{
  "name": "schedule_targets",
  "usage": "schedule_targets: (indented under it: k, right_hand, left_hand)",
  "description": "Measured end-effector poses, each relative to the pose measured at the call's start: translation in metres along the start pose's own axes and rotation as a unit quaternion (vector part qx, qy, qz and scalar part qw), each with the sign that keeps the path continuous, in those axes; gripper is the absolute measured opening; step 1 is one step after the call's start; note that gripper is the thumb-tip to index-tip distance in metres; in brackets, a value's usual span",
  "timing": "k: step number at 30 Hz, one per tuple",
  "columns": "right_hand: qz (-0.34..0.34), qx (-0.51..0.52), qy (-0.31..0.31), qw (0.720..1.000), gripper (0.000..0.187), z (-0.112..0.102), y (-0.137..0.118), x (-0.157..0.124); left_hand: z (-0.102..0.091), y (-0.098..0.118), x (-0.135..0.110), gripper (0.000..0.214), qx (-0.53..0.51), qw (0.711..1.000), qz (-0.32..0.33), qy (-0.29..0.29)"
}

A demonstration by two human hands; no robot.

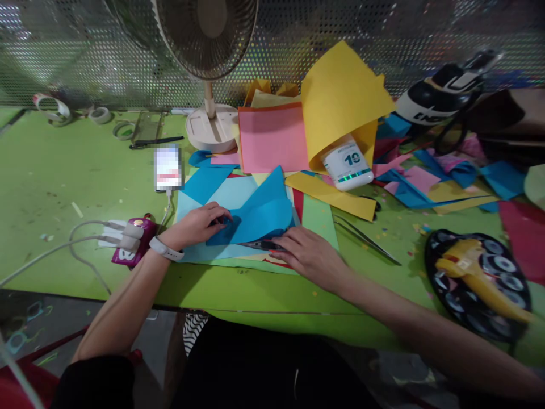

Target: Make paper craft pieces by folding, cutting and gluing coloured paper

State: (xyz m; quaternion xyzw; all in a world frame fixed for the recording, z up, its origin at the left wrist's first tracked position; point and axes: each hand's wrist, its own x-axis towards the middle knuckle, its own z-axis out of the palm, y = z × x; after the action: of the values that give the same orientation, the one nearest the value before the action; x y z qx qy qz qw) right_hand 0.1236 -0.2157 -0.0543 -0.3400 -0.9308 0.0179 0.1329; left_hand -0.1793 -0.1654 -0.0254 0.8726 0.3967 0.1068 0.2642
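A sheet of blue paper point(255, 218) with a raised pointed flap lies in front of me on a stack of light blue and green sheets. My left hand point(204, 221), with a white band at the wrist, rests at its left part, fingers curled and pressed together on it. At the lower right edge of the blue paper, my right hand point(302, 250) is closed around a slim dark tool point(268, 245) with a narrow metal tip pointing left. The fingers cover most of this tool, so its kind cannot be made out. A yellow paper strip point(332, 195) lies beyond the right hand.
Tweezers point(368, 240) lie right of the paper. A black round tray point(432, 267) bears a yellow glue gun point(489, 278). At the back stand a fan point(210, 128), a white bottle point(349, 165) and paper scraps point(419, 182). A phone point(167, 167) and cabled power bank point(136, 241) are left.
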Motion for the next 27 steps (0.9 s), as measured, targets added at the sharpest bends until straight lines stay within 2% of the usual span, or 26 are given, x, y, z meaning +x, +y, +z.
schedule_targets:
  k: [7, 14, 20, 27]
  right_hand:
    - [0.000, 0.005, 0.017, 1.000, 0.033, 0.002, -0.008, 0.013]
    - [-0.010, 0.016, 0.003, 1.000, 0.031, -0.002, -0.008, 0.011]
    - [-0.006, 0.010, 0.021, 1.000, 0.030, 0.004, -0.013, 0.020]
    - [-0.013, 0.025, 0.013, 1.000, 0.030, 0.003, -0.014, 0.019]
  left_hand:
    - [0.000, -0.002, 0.000, 0.022, -0.006, 1.000, 0.000, -0.003]
    - [0.002, -0.001, 0.000, 0.023, -0.014, 1.000, -0.011, -0.006]
    - [0.002, -0.003, 0.000, 0.022, -0.004, 1.000, -0.007, -0.001]
    - [0.003, -0.003, -0.001, 0.023, -0.010, 1.000, -0.012, -0.006]
